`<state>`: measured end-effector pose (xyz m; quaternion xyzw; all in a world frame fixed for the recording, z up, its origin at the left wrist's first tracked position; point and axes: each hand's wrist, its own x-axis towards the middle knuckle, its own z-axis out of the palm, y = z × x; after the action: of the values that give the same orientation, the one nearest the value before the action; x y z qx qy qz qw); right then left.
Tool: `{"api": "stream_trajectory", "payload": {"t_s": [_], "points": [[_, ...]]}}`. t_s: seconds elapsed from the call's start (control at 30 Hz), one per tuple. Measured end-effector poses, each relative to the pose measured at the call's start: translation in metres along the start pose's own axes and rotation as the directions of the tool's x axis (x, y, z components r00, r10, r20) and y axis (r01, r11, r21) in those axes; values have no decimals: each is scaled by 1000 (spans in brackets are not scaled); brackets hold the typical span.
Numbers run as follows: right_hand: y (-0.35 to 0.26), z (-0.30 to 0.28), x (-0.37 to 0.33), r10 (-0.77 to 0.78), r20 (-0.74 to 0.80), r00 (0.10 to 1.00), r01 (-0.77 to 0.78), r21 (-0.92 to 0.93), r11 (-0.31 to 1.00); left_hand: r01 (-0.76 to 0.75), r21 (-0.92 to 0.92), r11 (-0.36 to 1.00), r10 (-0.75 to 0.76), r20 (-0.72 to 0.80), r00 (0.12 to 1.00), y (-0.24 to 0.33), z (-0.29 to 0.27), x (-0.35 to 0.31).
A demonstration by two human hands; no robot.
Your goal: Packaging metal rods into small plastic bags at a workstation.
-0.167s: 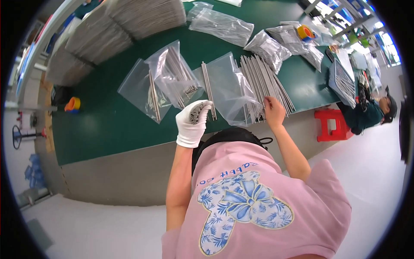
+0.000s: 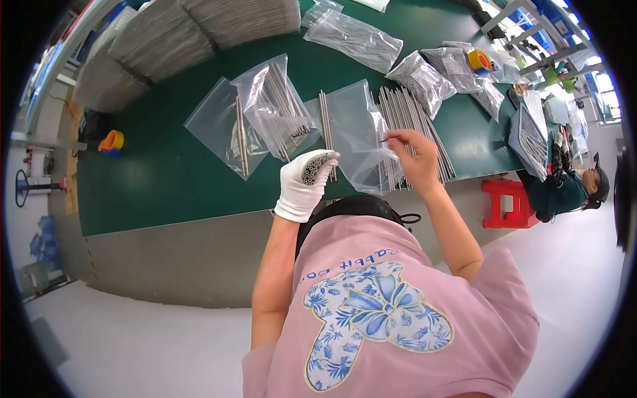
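Observation:
My left hand (image 2: 300, 191), in a white glove, is wrapped round a bundle of thin metal tubes (image 2: 316, 171) whose hollow ends point up toward me. Bare and raised over the table's near side, my right hand (image 2: 419, 159) pinches a small dark, thin thing that I cannot make out. Below and beyond it lies a row of loose metal tubes (image 2: 413, 113). Between the hands a clear plastic bag (image 2: 348, 116) lies flat, with a few tubes (image 2: 325, 116) along its left edge. Further left, another clear bag (image 2: 271, 99) has several tubes in it.
Wrapped stacks (image 2: 159, 43) stand at the back left of the green table (image 2: 159, 179). A tape roll (image 2: 111, 140) sits at the left, another (image 2: 480, 62) on filled bags (image 2: 424, 76) at the back right. Beyond a blue tray (image 2: 524, 139), a person (image 2: 570, 179) sits near a red stool (image 2: 507, 202).
My right hand has lifted off the near ends of the loose tubes and moved slightly left, fingers pinched. My left hand still grips its bundle, its tube ends now turned more toward me.

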<state>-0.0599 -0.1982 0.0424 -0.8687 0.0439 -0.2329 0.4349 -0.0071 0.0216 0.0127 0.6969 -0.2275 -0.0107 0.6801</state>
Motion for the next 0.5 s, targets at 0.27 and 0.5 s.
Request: {"api": "stream_trajectory", "payload": {"t_s": [0.27,0.5], "points": [[-61,32,44,-386,326,863,356,149,922,11,-24,1000,-12,-20,1000,2,2,5],[-72,51,52,-467,340,816,442,153,884,-105,220,970,125,-76,989,8,-10,2]]}}
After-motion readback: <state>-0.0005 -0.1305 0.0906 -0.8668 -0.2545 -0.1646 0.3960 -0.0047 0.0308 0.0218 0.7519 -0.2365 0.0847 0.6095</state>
